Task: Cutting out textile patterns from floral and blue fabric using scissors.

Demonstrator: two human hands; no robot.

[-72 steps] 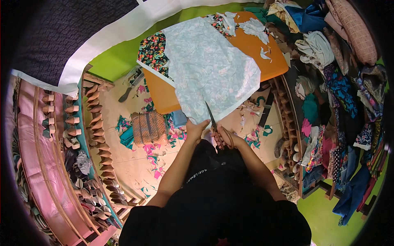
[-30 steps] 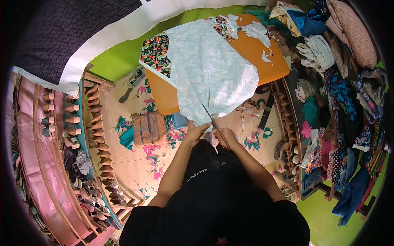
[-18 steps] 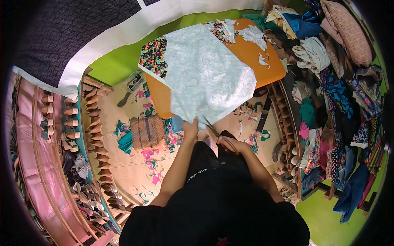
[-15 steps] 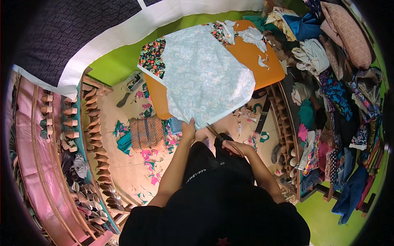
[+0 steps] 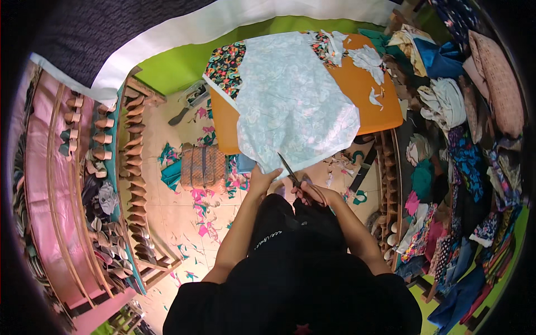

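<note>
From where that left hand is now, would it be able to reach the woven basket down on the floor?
Probably yes. The left hand grips the pale cloth's near edge, and the woven basket sits on the floor just to its left with nothing between them. It would have to let go of the cloth first.

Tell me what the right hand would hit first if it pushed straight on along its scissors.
Most likely the pale blue printed cloth: the right hand points its metal scissors up into that cloth's near edge.
</note>
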